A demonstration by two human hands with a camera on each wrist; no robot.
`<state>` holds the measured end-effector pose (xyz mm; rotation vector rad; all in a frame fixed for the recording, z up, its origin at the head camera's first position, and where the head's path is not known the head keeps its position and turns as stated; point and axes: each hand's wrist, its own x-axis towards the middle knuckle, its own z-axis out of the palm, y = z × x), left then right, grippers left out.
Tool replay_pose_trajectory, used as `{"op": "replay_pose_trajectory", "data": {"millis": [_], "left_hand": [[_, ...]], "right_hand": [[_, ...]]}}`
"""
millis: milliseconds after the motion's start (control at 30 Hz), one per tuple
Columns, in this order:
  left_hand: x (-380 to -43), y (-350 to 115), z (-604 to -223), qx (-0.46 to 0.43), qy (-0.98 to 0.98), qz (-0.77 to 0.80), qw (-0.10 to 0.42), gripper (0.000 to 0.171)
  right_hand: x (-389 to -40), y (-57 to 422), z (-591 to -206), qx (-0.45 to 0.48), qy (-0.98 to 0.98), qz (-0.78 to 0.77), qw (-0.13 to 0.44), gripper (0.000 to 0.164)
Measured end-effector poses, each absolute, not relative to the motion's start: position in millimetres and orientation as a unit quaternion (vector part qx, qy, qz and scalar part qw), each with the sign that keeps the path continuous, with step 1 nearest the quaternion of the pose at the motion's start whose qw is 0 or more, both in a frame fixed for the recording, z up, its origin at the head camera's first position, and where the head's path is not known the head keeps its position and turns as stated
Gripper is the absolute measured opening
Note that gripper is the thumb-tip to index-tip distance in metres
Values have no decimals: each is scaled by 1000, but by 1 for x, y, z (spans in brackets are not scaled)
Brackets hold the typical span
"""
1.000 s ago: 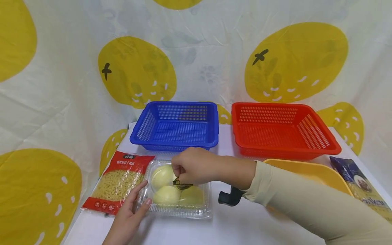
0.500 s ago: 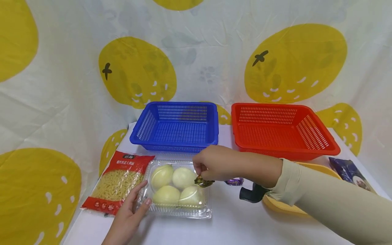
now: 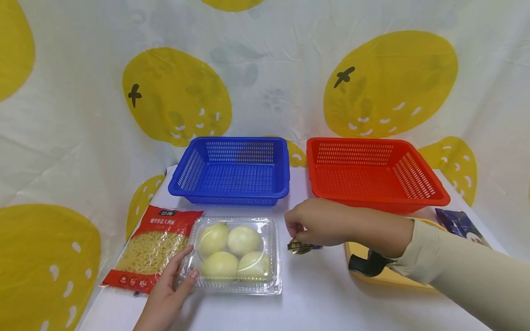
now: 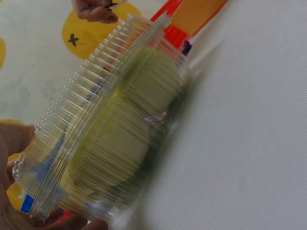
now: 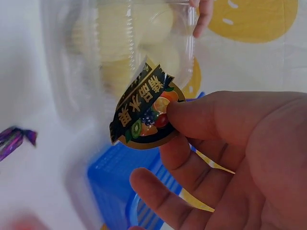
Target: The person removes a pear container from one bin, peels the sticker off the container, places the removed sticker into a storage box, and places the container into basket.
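A clear plastic clamshell box [image 3: 271, 290] holding several round pale-yellow fruits [image 3: 244, 240] sits on the table, its lid closed. My left hand [image 3: 165, 289] grips its near left corner, thumb and fingers on either side of the ribbed edge. To the right of the box, my right hand [image 3: 319, 223] pinches a sticker label [image 5: 148, 110] between thumb and forefinger. Gold characters on a dark band and printed fruit show on this label, whose upper part is folded over. Above the table it hangs, apart from the box lid.
Left of the box lies a red bag of spiral pasta [image 3: 149, 253]. A blue basket [image 3: 232, 201] and a red basket [image 3: 377, 202] stand at the back. On the right are a yellow tray [image 3: 397, 278], partly under my forearm, and a dark packet [image 3: 457, 225]. A purple-wrapped candy [image 5: 12, 141] lies nearby.
My right hand has moved right with the label, from over the lid to beyond the box's right side. The left hand keeps its place at the box.
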<state>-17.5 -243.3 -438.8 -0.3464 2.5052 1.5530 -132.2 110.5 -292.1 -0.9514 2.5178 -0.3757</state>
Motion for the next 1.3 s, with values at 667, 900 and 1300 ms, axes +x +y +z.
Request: {"op": "replay_pose_trajectory", "data": {"millis": [667,900,1300], "left_hand": [[-18,-242,-440,-126,840,519,99,77],[-19,-241,-437,-132,838,518,104,81],[-18,-241,-439,-126,839,520,96,78]], "right_hand": [[-126,200,-302,-324,915,-150,188,22],[-126,233,-317,-304,917,-176,191,22],[-131,288,-343,-273,918,-195,210,18]]}}
